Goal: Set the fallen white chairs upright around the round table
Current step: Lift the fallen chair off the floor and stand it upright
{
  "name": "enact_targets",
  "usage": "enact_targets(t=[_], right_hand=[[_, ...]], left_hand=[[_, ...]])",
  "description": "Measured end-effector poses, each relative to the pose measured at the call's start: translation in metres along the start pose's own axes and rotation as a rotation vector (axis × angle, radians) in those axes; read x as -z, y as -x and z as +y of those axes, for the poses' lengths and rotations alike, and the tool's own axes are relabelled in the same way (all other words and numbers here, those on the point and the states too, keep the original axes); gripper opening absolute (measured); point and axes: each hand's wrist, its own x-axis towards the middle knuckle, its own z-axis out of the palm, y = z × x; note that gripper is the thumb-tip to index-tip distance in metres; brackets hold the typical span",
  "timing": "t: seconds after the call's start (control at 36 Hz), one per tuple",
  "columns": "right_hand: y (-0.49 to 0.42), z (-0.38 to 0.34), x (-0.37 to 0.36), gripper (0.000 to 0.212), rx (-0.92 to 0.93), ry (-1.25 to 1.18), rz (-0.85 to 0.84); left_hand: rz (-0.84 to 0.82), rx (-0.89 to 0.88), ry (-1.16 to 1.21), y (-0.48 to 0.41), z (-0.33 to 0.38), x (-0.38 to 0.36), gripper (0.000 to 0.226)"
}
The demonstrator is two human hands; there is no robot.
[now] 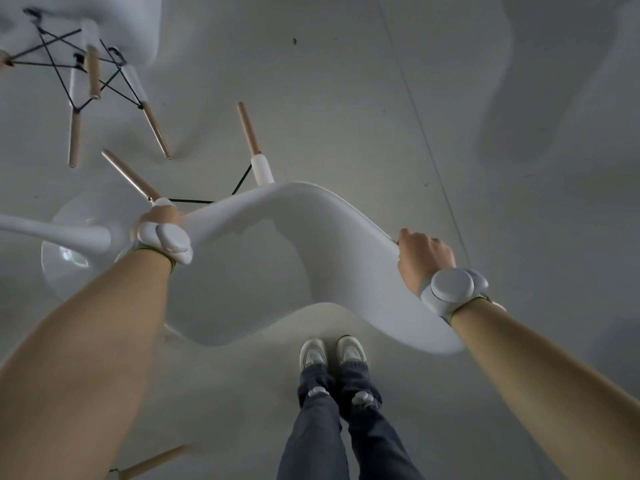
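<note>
A white shell chair [294, 258] with wooden-tipped legs hangs tilted in front of me, off the floor, its legs pointing away and up in the view. My left hand [161, 220] grips its edge near a leg socket. My right hand [424, 258] is closed on the opposite rim. A second white chair [86, 64] lies tipped over at the upper left, legs and black wire struts showing. The round table's white pedestal base [69, 247] sits on the floor at the left, partly behind my left arm.
My two feet [332, 351] stand on the grey floor just below the held chair. Another wooden chair leg [152, 462] pokes in at the bottom left. Grey floor stretches to the right and far side.
</note>
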Motion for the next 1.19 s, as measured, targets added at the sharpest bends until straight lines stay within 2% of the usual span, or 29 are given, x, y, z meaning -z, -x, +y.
enact_targets(t=[0.08, 0.22, 0.28, 0.33, 0.36, 0.39, 0.44, 0.47, 0.56, 0.69, 0.81, 0.86, 0.94, 1.06, 1.19], right_hand=[[-0.006, -0.019, 0.019, 0.025, 0.026, 0.036, 0.023], [-0.008, -0.052, 0.047, 0.027, 0.114, 0.079, 0.049], [-0.008, -0.07, 0.056, 0.028, 0.166, 0.11, 0.05], [-0.007, -0.088, 0.066, 0.029, 0.206, 0.136, 0.047], [-0.008, -0.095, 0.07, 0.029, 0.22, 0.15, 0.05], [-0.009, -0.1, 0.073, 0.03, 0.231, 0.174, 0.055], [-0.01, -0.104, 0.075, 0.03, 0.241, 0.212, 0.067], [-0.012, -0.105, 0.076, 0.031, 0.25, 0.218, 0.078], [-0.016, -0.105, 0.081, 0.031, 0.263, 0.227, 0.099], [-0.025, -0.096, 0.088, 0.023, 0.282, 0.112, 0.085], [-0.024, -0.069, 0.098, 0.035, 0.265, 0.096, -0.037], [-0.018, -0.053, 0.107, 0.036, 0.236, 0.096, -0.032], [-0.013, -0.023, 0.121, 0.033, 0.143, -0.032, -0.042], [-0.01, 0.003, 0.12, 0.035, 0.057, -0.166, -0.077], [-0.003, 0.015, 0.106, 0.036, 0.03, -0.149, -0.09]], left_hand=[[0.023, -0.063, -0.028, -0.004, -0.006, 0.009, 0.059], [0.136, -0.159, 0.118, -0.016, 0.03, 0.013, 0.035], [0.17, -0.331, 0.142, -0.019, 0.058, 0.014, 0.051], [0.15, -0.609, 0.087, -0.009, 0.091, 0.018, 0.076], [0.132, -0.734, 0.03, -0.001, 0.106, 0.019, 0.074], [0.126, -0.824, -0.012, 0.006, 0.119, 0.019, 0.06], [0.153, -0.897, -0.066, 0.009, 0.137, 0.01, 0.028], [0.19, -0.908, -0.07, 0.009, 0.14, 0.006, 0.024], [0.216, -0.898, -0.033, 0.004, 0.141, 0.007, 0.026], [0.087, -0.81, 0.136, 0.002, 0.134, 0.027, 0.024], [0.043, -0.736, 0.222, -0.004, 0.123, 0.044, 0.044], [0.042, -0.695, 0.251, -0.008, 0.121, 0.049, 0.044], [0.068, -0.643, 0.25, -0.009, 0.12, 0.055, 0.031], [0.129, -0.552, 0.245, -0.004, 0.118, 0.055, 0.031], [0.159, -0.366, 0.376, 0.01, 0.121, 0.029, 0.034]])
